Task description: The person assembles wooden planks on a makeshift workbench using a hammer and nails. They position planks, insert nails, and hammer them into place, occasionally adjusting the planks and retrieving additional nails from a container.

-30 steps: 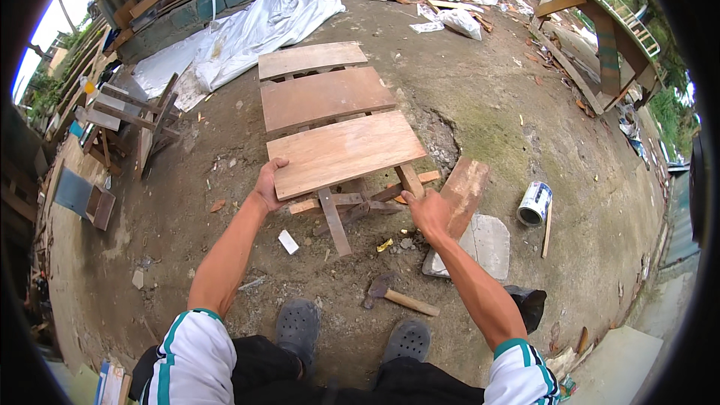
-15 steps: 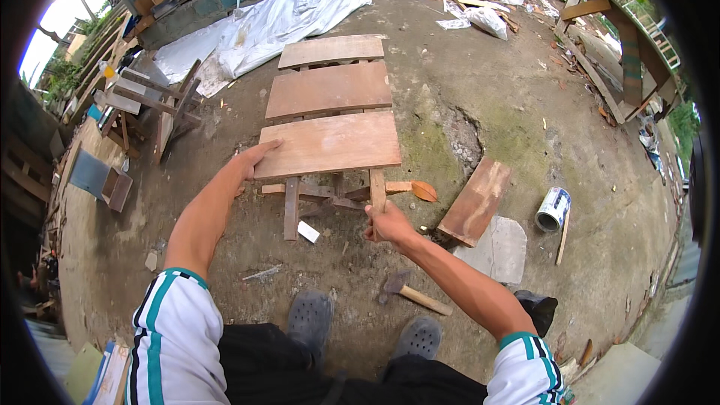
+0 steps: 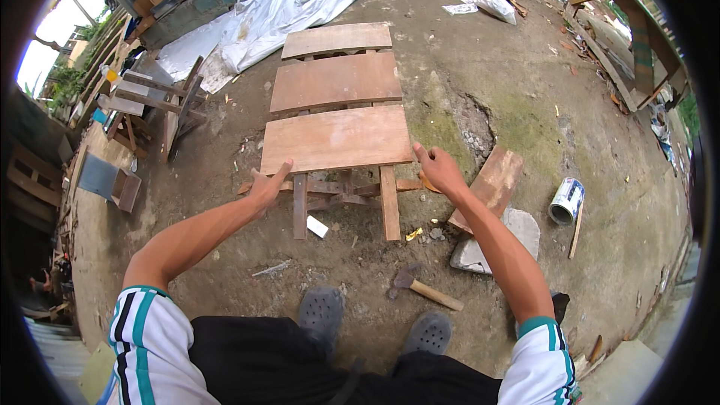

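Observation:
Before me stands a low wooden slatted piece with three wide boards across a frame. My left hand (image 3: 268, 186) grips the front edge of the nearest board (image 3: 337, 139) near its left corner, thumb at the edge; some fingers are hidden. My right hand (image 3: 442, 171) is at that board's right end, thumb stretched toward the edge and the other fingers loosely bent, with nothing visible in it. Whether it touches the board I cannot tell. Two wooden legs stick out toward me below the board, the right leg (image 3: 390, 206) paler than the left leg (image 3: 300, 210). Crossed struts show beneath.
A hammer (image 3: 427, 292) lies near my feet. To the right are a loose plank (image 3: 491, 187), partly on a concrete slab (image 3: 517, 236), and a tipped can (image 3: 566, 201) beside a stick. Wooden frames (image 3: 176, 109) stand left; a silver sheet (image 3: 292, 11) lies behind.
My right hand has let go of the right leg and moved up to the board's right end. My left hand has shifted to the board's front edge.

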`<state>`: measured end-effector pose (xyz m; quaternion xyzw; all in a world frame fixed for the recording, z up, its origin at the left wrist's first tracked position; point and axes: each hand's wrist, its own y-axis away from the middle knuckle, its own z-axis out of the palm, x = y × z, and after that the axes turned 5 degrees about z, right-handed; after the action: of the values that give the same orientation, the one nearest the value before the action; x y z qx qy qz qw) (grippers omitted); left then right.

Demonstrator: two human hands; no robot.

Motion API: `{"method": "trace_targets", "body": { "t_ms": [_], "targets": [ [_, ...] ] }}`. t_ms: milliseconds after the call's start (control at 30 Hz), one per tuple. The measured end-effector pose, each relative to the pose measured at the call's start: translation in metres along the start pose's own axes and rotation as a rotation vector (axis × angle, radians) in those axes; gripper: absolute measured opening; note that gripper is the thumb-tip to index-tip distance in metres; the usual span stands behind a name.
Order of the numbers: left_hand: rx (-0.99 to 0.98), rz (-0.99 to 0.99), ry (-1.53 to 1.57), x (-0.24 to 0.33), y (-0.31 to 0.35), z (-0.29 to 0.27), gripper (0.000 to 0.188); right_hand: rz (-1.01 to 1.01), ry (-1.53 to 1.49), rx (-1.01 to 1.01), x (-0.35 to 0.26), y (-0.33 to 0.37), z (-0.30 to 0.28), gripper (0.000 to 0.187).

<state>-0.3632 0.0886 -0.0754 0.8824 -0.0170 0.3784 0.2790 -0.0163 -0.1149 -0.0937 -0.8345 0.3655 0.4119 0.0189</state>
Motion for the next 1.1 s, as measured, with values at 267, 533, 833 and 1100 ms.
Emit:
{"method": "trace_targets", "body": {
  "t_ms": [267, 533, 833, 1100],
  "targets": [
    [-0.124, -0.134, 0.224, -0.019, 0.061, 0.068, 0.096, 0.219, -0.517, -0.208, -0.023, -0.100, 0.018, 0.094],
    [-0.004, 0.066, 0.149, -0.025, 0.061, 0.060, 0.026, 0.180, -0.812, -0.257, -0.056, -0.196, 0.029, 0.085],
    [-0.007, 0.057, 0.051, -0.032, 0.049, 0.031, 0.027, 0.173, -0.937, -0.236, -0.084, -0.261, 0.055, 0.060],
    [-0.059, 0.114, -0.052, -0.051, 0.037, -0.022, 0.030, 0.153, -1.018, -0.222, -0.103, -0.210, 0.055, 0.046]
  ]
}}
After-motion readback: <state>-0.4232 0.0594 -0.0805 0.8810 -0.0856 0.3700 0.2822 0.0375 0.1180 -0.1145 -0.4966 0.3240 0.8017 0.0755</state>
